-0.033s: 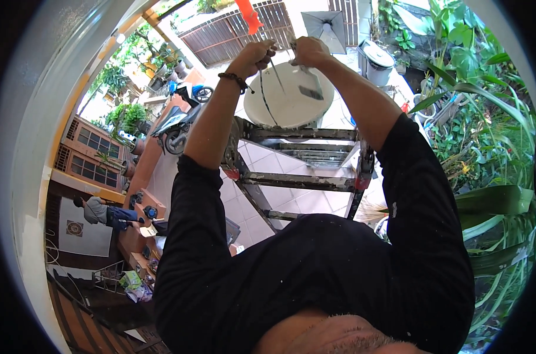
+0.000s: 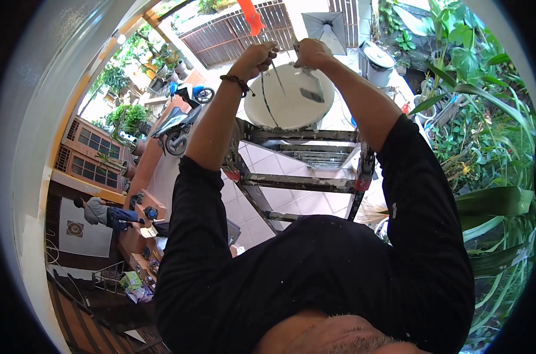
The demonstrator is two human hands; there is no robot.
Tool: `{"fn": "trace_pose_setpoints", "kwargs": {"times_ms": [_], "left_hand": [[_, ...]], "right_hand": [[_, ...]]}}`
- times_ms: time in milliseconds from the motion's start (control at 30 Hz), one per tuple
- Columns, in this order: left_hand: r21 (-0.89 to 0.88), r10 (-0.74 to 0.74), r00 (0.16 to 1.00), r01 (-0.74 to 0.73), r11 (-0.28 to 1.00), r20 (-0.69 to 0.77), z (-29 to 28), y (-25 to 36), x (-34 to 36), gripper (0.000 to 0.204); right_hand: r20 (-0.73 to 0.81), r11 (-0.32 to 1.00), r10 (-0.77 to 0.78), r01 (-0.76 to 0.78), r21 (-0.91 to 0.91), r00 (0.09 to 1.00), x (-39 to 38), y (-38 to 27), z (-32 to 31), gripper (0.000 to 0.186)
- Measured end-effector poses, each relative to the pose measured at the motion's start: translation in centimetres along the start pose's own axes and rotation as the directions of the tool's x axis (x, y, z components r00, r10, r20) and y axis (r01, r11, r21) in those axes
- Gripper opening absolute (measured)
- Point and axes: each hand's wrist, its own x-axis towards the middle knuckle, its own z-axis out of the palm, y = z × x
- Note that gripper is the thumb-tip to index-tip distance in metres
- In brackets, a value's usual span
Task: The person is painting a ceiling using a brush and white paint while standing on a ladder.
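Note:
My left hand (image 2: pixel 258 59), a beaded bracelet at its wrist, is closed on a thin dark cord (image 2: pixel 267 106) reaching the near rim of a white bucket (image 2: pixel 256 103); a thin pale strip (image 2: pixel 280 85) hangs from its fingers into the bucket. My right hand (image 2: pixel 309 56) grips a paint-coated brush (image 2: pixel 310 92) by its upper end, the wide head hanging inside the bucket. The bucket's inside is pale; how full it is I cannot tell. Just in front of me is a paint-spattered stepladder (image 2: pixel 300 183), the bucket at its far side.
Motorbikes (image 2: pixel 176 130) and potted plants stand at left. A person (image 2: pixel 100 209) in grey is lower left, near a pale panel. Dense plants (image 2: pixel 492 200) line the right, near a lidded bin (image 2: pixel 375 65). A fence (image 2: pixel 232 35) and hanging orange object (image 2: pixel 250 17) are beyond.
Both hands and what they hold sit very slightly lower in the picture. Nothing else has visibly changed.

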Motion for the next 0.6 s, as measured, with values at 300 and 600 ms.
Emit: {"fn": "trace_pose_setpoints", "kwargs": {"times_ms": [300, 600], "left_hand": [[0.143, 0.01, 1.0, -0.011, 0.99, 0.005, -0.6, 0.2, 0.9, 0.023], [0.062, -0.038, 0.998, 0.035, 0.997, 0.053, -2.6, 0.5, 0.6, 0.027]], "right_hand": [[0.03, 0.98, 0.125, -0.128, 0.151, 0.992, 1.3, 0.3, 0.9, 0.038], [0.049, 0.991, 0.108, -0.111, 0.073, 0.993, 1.2, -0.2, 1.3, 0.042]]}}
